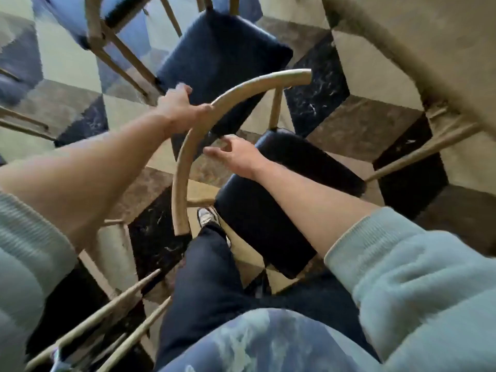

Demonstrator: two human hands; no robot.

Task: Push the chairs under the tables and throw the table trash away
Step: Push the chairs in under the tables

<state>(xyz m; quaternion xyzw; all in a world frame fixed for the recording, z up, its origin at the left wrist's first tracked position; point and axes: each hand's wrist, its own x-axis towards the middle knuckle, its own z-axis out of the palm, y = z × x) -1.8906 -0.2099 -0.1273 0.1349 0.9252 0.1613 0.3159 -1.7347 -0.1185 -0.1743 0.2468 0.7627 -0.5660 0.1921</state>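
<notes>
Curved wooden backrest (188,146) of a dark-cushioned chair (281,200), beside the table (402,44), is gripped by the left hand (182,108); the right hand (236,153) hovers loosely spread, touching nothing. One-handed pushing may swing it against the neighbouring chair (222,55).

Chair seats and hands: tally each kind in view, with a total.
Dark seats: 3, one at top left, one at top centre, one below the right hand
Hands: 2, left on the curved backrest, right open beside it
Total: 5
</notes>
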